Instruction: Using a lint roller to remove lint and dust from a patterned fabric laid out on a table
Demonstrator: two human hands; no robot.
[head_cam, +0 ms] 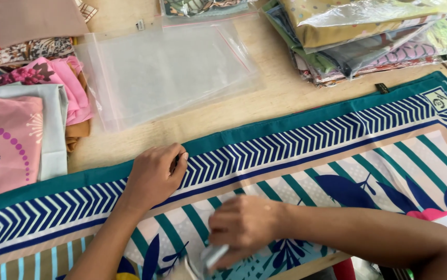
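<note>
A large patterned scarf (337,150) with a teal border, blue-and-white chevrons and leaf prints lies spread across the wooden table (280,88). My left hand (153,176) rests knuckles-up on the scarf's chevron band near its far edge, fingers curled, pinching the cloth. My right hand (244,225) reaches across from the right, low in view, fingers closed around a small pale object (214,255) that is blurred; I cannot tell what it is. It sits over the scarf's leaf print.
Several clear plastic bags (166,70) lie stacked beyond the scarf. Folded pink and patterned scarves (16,124) pile at the left. A stack of bagged scarves (368,36) sits at the back right. Another bagged scarf (202,8) is at the top.
</note>
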